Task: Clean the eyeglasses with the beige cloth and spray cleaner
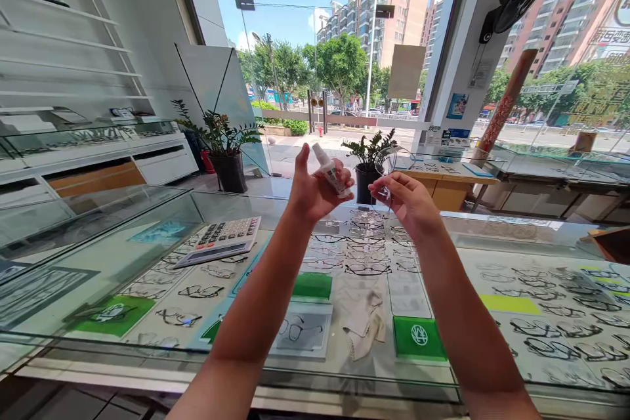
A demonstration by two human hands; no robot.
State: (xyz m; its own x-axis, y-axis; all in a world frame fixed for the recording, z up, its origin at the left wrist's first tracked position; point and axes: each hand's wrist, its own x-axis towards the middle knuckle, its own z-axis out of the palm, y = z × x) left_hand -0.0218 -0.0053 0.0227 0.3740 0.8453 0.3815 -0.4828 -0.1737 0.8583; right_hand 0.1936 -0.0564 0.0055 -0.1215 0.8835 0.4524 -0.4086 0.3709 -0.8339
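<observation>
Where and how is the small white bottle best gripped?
Probably around its body, from the side and below the narrower top: the bottle tilts with that top up and to the left, and the left hand curls its fingers around the wider body.
</observation>
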